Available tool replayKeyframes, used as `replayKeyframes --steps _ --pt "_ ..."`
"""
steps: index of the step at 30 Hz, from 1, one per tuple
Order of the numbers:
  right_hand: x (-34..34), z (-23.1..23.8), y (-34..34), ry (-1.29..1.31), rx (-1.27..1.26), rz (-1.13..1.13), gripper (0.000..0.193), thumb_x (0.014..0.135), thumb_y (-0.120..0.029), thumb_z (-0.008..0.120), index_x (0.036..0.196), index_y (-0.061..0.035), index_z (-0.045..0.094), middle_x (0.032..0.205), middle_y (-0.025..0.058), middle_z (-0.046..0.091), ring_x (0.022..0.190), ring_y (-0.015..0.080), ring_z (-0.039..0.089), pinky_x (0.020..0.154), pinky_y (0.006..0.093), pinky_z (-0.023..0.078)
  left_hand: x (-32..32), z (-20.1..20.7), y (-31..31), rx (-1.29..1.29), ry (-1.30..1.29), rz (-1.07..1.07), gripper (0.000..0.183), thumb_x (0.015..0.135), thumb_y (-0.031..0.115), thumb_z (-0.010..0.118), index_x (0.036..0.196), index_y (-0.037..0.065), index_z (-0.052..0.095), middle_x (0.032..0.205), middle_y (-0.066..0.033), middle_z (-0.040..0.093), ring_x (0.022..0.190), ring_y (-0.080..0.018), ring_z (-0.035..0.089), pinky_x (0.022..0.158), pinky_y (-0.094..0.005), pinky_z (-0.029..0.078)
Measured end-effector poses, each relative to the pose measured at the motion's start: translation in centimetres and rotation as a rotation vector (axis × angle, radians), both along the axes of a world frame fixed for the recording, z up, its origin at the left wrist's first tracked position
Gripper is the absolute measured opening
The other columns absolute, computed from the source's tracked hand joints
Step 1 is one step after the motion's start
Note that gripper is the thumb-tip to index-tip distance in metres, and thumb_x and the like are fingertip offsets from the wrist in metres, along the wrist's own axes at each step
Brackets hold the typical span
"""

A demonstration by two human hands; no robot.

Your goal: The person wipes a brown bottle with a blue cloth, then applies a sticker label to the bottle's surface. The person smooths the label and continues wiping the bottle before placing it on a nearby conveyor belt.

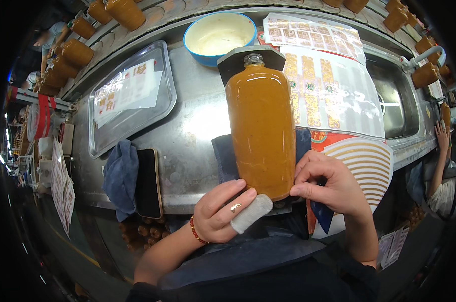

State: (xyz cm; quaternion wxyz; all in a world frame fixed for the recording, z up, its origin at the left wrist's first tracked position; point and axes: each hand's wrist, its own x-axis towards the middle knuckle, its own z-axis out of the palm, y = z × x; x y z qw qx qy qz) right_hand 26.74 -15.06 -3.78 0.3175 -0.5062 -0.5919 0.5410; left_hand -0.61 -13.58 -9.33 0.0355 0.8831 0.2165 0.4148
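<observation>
A glossy amber-brown bottle (262,128) lies with its clear glass neck pointing away and its base toward me. Its neck end rests at a dark grey angular block (229,68). My left hand (220,209) curls at the left of the base, fingertips against the bottle. A whitish cover (252,215) sits on its thumb, and a gold fleck marks a finger. My right hand (331,183) is closed at the base's right corner, thumb tip against it. From under this hand sticks a pointed dark blue flat piece (322,219), seemingly held in the curled fingers.
A blue-rimmed bowl (218,38) stands behind, with sheets of gold labels (333,95) at right beside a sink (389,95). On the left are a metal tray (170,85), a blue cloth (122,173) and a phone (148,183). More brown bottles (124,14) line the back.
</observation>
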Motion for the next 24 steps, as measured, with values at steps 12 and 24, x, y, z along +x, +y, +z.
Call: replayKeyframes --steps 12,24 --pt "0.1 0.9 -1.2 0.076 -0.04 -0.069 0.014 0.087 -0.008 0.084 0.084 -0.0024 0.072 0.092 0.0013 0.062 0.072 0.0057 0.051 0.063 0.0226 0.041 2.9 3.9 1.9 -0.271 0.004 0.091 0.064 0.079 0.031 0.088 0.131 0.0 0.068 0.155 -0.0205 0.047 0.144 -0.0493 0.041 0.114 -0.0518 0.045" --pt "-1.0 1.1 -1.0 0.037 -0.043 -0.075 0.009 0.085 -0.002 0.082 0.085 -0.0007 0.073 0.096 0.005 0.064 0.079 0.0085 0.056 0.067 0.0231 0.042 1.5 0.9 1.8 -0.555 -0.217 -0.013 0.104 0.074 0.04 0.093 0.153 -0.006 0.043 0.159 -0.0251 0.035 0.148 -0.0469 0.038 0.119 -0.0491 0.039"
